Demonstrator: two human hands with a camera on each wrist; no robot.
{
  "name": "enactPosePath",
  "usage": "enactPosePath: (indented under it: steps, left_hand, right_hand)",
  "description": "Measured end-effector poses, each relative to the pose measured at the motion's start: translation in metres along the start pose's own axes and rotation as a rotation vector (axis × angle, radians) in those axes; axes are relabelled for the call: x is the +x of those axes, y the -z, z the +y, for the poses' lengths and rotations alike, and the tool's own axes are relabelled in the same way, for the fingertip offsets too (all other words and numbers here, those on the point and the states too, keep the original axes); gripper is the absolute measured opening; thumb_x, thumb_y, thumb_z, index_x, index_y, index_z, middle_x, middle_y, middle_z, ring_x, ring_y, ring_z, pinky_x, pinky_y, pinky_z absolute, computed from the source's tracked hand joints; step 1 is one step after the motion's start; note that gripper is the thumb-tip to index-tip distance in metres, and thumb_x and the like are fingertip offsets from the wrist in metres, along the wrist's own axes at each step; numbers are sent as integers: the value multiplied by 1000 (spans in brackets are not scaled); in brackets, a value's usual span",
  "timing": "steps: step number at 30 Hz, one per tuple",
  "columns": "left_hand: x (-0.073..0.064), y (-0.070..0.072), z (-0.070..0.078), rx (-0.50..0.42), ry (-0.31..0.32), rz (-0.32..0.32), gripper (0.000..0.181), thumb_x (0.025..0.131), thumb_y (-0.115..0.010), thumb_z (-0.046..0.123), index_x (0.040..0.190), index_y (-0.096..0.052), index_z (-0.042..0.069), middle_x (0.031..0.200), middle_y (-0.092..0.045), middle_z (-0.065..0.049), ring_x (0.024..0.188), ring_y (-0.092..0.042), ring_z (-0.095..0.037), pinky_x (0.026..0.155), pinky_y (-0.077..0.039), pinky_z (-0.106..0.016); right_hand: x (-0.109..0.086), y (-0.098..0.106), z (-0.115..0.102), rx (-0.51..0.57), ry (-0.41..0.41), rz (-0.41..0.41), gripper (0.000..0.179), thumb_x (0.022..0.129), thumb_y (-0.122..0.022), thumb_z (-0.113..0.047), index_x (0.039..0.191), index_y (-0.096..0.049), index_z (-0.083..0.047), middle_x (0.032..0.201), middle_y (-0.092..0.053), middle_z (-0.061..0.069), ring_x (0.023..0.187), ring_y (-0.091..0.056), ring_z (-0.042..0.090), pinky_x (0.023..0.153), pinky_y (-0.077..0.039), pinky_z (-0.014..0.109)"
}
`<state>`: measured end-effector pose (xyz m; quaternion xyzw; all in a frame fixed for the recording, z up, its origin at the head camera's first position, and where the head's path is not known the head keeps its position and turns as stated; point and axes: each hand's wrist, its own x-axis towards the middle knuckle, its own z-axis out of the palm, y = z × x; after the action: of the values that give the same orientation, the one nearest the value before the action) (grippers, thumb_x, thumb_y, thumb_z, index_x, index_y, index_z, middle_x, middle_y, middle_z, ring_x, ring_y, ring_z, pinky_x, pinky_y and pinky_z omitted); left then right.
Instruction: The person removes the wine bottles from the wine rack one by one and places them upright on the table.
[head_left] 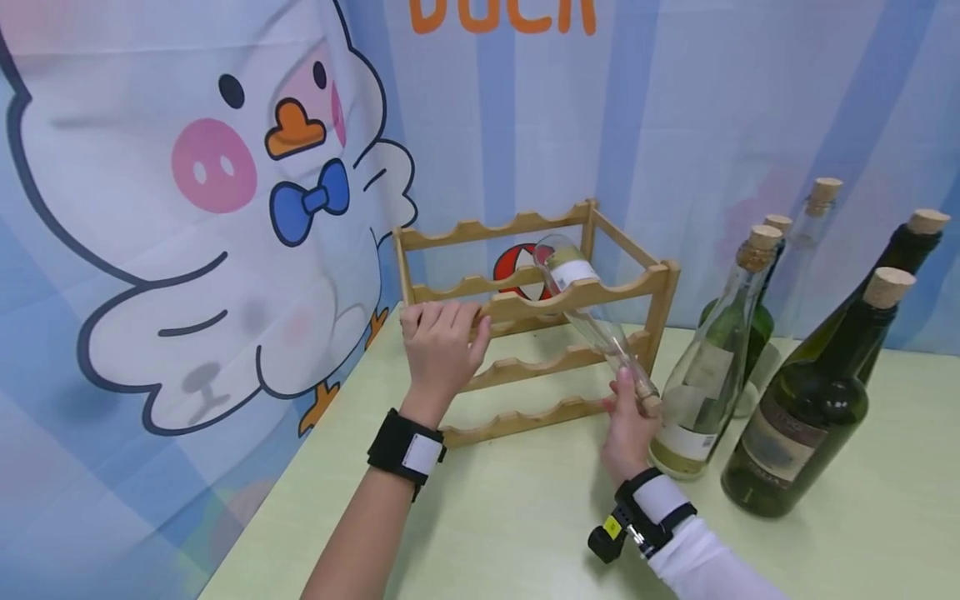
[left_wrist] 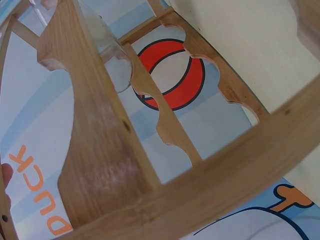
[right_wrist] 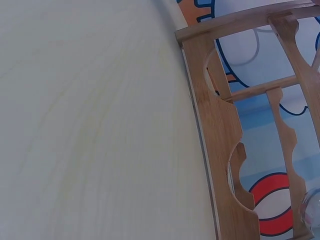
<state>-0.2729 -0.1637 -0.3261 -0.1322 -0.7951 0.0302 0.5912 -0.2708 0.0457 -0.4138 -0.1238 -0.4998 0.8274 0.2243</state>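
A wooden wine rack (head_left: pixel 663 302) stands on the pale green table (head_left: pixel 525 517) against the backdrop. My left hand (head_left: pixel 442 337) grips its upper front rail at the left end, fingers curled over the wood. A clear empty bottle (head_left: pixel 573 273) with a white label lies tilted in the rack's upper tier, base toward the back and corked neck pointing down and forward. My right hand (head_left: pixel 628 400) holds that neck near the cork. The left wrist view shows the rack rails (left_wrist: pixel 110 150) from close up and the clear glass (left_wrist: pixel 107 47). In the right wrist view, the rack's side (right_wrist: pixel 220 150) stands on the table.
Several corked bottles stand right of the rack: a pale one (head_left: pixel 708 367) right beside my right hand, a dark green one (head_left: pixel 810 408) in front, others behind. A cartoon duck backdrop (head_left: pixel 225 208) closes off the left and back. Bare tabletop lies in front of the rack.
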Motion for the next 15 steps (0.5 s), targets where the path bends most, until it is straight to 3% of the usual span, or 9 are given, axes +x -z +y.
enactPosePath:
  steps: [9,15]
  left_hand:
    - [-1,-2,0,-24,6,18,20,87,-53,29,90,-64,13,80,-64,-1,78,-51,-18,74,-31,-41]
    - [-1,-2,0,-16,3,15,20,87,-53,30,90,-64,13,80,-63,-1,78,-50,-18,74,-31,-41]
  right_hand:
    - [-5,9,-14,261,135,4,23,82,-64,-15,101,-61,-2,90,-61,3,87,-57,17,61,-51,21]
    - [-9,20,-19,243,197,-42,23,83,-63,-13,103,-60,-2,97,-56,6,90,-54,18,63,-52,23]
